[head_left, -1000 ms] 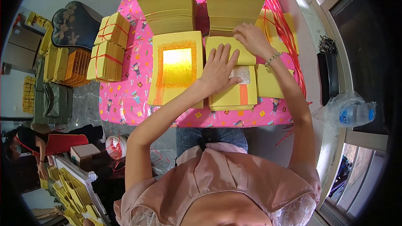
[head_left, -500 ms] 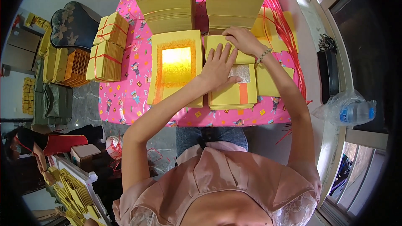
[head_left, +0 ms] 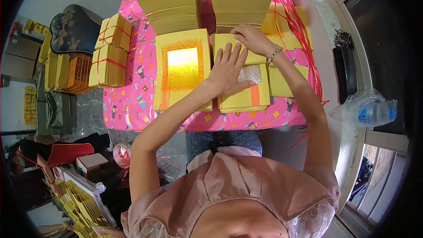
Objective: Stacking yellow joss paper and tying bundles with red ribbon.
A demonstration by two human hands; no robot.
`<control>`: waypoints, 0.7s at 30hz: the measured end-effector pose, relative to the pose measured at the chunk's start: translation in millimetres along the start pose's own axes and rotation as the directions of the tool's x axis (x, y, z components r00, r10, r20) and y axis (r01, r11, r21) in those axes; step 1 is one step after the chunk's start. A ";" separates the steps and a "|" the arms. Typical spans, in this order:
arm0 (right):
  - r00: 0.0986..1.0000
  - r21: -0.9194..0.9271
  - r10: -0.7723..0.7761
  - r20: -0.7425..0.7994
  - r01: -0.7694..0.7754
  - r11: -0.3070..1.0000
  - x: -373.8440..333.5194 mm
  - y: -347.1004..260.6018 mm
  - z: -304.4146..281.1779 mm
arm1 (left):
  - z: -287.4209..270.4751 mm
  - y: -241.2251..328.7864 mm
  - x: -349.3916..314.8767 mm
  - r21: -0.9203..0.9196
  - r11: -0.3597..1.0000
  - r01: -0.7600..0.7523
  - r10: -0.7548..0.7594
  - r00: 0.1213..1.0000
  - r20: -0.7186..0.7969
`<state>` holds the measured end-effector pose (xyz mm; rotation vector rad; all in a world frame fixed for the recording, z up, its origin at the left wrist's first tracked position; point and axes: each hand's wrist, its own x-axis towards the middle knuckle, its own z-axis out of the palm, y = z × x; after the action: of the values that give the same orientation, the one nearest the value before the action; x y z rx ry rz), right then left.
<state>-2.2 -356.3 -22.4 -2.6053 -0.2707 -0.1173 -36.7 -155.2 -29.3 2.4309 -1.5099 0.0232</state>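
Note:
On the pink patterned tablecloth (head_left: 145, 121) lies a stack of yellow paper sheets (head_left: 229, 105) with a silver patch and an orange stripe. The far part of its top sheet is covered by a folded-over yellow flap (head_left: 222, 43). My left hand (head_left: 225, 71) rests flat on the flap and the silver patch, fingers spread. At the flap's far edge, my right hand (head_left: 253, 41) has bent fingers closed on the paper; the fingertips are partly hidden. Left of this stack is another yellow paper stack (head_left: 159, 66) with a gold foil square (head_left: 183, 66) framed in orange.
Two tall yellow paper stacks (head_left: 172, 11) stand behind. Red strings (head_left: 299, 31) hang at the right, near a bagged plastic bottle (head_left: 376, 113). Tied yellow bundles (head_left: 108, 68) sit at the left edge. A co-worker (head_left: 66, 154) handles yellow papers (head_left: 79, 202) at lower left.
Both my hands keep nearly the same pose on the folded paper. The whole view has shifted slightly. At lower left, another person's hand now shows by the yellow papers.

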 end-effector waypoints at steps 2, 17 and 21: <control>1.000 -0.035 0.009 -0.001 -0.009 0.999 -2.6 -1.2 -2.3 | -0.8 1.6 1.0 0.005 1.000 0.009 -0.009 1.000 0.028; 0.987 -0.353 -0.126 0.100 0.154 0.923 -135.4 -53.8 -17.3 | -1.7 3.1 -0.9 0.070 0.997 0.037 -0.044 0.994 0.096; 0.990 -0.258 -0.079 0.113 0.106 0.960 -142.1 -47.3 -11.1 | -2.6 4.6 1.8 0.069 0.997 0.036 -0.046 0.990 0.136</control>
<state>-151.4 -345.9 -9.0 -2.8679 -0.4418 -0.0564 -39.6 -158.0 -25.5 2.5627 -1.5382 -0.1061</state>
